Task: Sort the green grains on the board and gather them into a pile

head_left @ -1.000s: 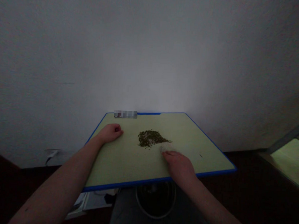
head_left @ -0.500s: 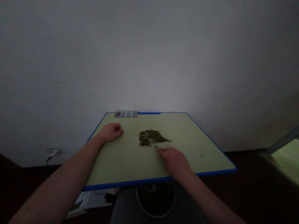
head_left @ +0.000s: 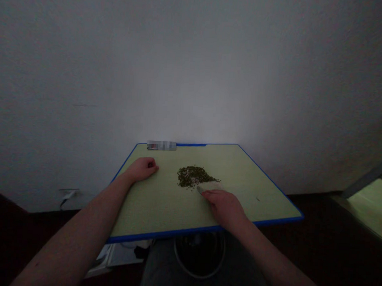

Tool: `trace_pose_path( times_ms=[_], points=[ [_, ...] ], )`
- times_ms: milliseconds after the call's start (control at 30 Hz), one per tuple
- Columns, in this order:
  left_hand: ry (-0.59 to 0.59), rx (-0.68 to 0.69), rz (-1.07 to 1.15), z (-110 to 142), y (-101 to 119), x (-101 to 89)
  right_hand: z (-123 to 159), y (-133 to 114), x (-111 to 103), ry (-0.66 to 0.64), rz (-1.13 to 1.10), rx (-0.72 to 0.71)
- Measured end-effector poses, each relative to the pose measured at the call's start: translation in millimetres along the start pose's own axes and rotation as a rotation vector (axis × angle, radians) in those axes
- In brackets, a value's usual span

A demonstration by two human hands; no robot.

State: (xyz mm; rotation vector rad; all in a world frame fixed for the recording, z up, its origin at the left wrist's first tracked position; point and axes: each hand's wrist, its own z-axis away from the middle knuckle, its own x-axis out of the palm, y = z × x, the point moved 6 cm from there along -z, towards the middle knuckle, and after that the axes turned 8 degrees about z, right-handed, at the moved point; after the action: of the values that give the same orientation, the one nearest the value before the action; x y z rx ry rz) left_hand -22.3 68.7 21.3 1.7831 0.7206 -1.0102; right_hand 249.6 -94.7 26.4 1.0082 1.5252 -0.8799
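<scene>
A loose pile of small green-brown beans or seeds (head_left: 192, 176) lies on the pale yellow tabletop (head_left: 149, 209). Just in front of it is my right hand (head_left: 224, 206), its fingers closed around something with a small greyish end (head_left: 200, 189) showing at the fingertips. A whitish patch or thin piece (head_left: 212, 185) lies between those fingers and the pile; I cannot tell whether it is part of what I hold. My left hand (head_left: 141, 168) rests on the table left of the pile, fingers curled in with nothing visible in them.
The table has a blue rim (head_left: 160, 234) and stands against a grey wall (head_left: 194, 75). Below its near edge a round metal bowl (head_left: 200, 275) sits by my legs. A small dark sliver (head_left: 257, 199) lies on the right side. A blurred flat item (head_left: 162, 146) lies at the back left.
The view has shifted very slightly. Both hands and the pile keep nearly the same places.
</scene>
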Motion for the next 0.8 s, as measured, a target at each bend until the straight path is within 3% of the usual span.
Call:
trace_pose_path(
  times_ms=[267,800],
  points=[
    [-0.008,-0.016,-0.002,0.9,1.3,-0.3,-5.4,5.0,0.1,0.003,-0.008,0.071],
    [0.003,0.019,-0.007,-1.1,-3.2,1.3,8.3,-5.5,-6.3,-0.008,-0.089,-0.047]
  ],
)
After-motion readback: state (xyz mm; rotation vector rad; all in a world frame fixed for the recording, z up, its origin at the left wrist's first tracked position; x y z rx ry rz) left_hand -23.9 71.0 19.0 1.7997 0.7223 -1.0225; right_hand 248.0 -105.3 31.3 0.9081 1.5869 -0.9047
